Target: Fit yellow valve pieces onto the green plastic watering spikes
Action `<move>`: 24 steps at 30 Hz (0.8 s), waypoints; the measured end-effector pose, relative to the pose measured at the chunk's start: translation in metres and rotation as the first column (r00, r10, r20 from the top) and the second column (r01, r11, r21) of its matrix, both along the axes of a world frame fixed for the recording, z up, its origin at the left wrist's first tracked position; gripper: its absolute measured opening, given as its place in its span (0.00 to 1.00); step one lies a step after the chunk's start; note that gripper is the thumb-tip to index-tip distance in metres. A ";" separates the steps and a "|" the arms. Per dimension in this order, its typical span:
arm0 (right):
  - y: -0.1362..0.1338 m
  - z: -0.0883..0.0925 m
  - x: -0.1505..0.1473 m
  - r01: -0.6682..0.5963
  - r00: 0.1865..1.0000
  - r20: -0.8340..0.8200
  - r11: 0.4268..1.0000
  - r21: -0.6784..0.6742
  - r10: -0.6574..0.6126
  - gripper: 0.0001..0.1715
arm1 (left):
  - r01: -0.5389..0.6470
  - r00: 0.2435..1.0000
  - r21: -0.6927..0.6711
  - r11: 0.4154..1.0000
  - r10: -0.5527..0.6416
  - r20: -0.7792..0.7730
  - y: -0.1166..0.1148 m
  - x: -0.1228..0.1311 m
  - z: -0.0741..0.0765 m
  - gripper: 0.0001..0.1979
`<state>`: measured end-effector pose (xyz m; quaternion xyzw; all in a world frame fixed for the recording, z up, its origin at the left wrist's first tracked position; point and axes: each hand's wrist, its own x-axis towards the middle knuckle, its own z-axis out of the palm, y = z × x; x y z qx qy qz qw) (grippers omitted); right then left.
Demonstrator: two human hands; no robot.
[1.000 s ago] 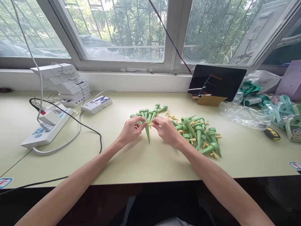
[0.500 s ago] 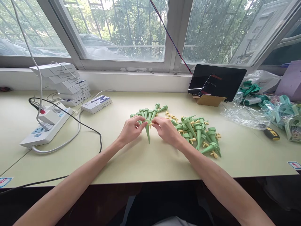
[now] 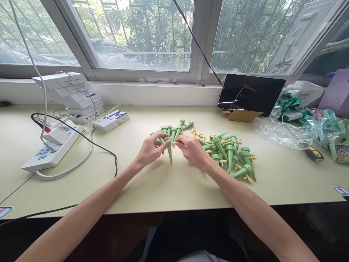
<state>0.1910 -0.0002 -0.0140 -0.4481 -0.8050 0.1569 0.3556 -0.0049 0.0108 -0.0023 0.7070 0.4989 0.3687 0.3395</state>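
Observation:
Between finger and thumb, my left hand [image 3: 152,147] grips a green plant watering spike [image 3: 170,155] by its wide end, the tip pointing down toward me. Closed in a pinch, my right hand [image 3: 192,150] holds a small yellow valve [image 3: 173,145] against the spike's upper part. Whether the valve is seated in the spike, I cannot tell. Several more green spikes [image 3: 180,125] lie just beyond my hands, partly hidden by the left fingers. To the right of my right hand is a heap of green spikes [image 3: 230,154] with yellow valves attached or among them.
Loose yellow valves [image 3: 198,134] lie behind my right hand. A tablet [image 3: 251,94] leans on a cardboard stand [image 3: 244,116] at the back. White boxes [image 3: 79,96] and a power strip [image 3: 51,149] with cables are on the left; plastic bags [image 3: 286,134] and a yellow-black tool [image 3: 315,154] on the right.
Both hands stay almost in place, still holding the spike and the valve. The spike's tip has shifted very slightly left, along with a small shift of the whole view.

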 end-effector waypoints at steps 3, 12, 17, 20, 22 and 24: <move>0.000 0.001 0.000 -0.001 1.000 -0.007 1.000 -0.003 0.001 0.09 | 0.018 0.999 -0.049 0.999 -0.017 0.029 -0.002 0.001 0.003 0.25; 0.000 0.002 0.000 -0.004 1.000 -0.029 1.000 0.004 0.004 0.11 | 0.100 0.991 -0.099 0.990 -0.090 0.098 0.001 -0.002 0.002 0.22; 0.000 0.001 0.001 -0.016 0.998 -0.063 1.000 -0.014 0.015 0.12 | 0.140 0.978 -0.160 0.977 -0.111 0.177 0.001 -0.001 0.003 0.22; 0.000 0.001 0.001 -0.021 0.997 -0.080 1.000 -0.017 0.019 0.12 | 0.185 0.964 -0.197 0.963 -0.139 0.225 -0.001 0.001 0.006 0.22; 0.000 0.001 0.001 -0.023 0.996 -0.091 1.000 -0.021 0.021 0.12 | 0.210 0.958 -0.224 0.952 -0.155 0.240 -0.002 0.002 0.008 0.23; -0.001 0.001 0.001 -0.024 0.995 -0.101 0.999 -0.027 0.021 0.12 | 0.220 0.955 -0.242 0.945 -0.159 0.250 -0.003 0.003 0.009 0.23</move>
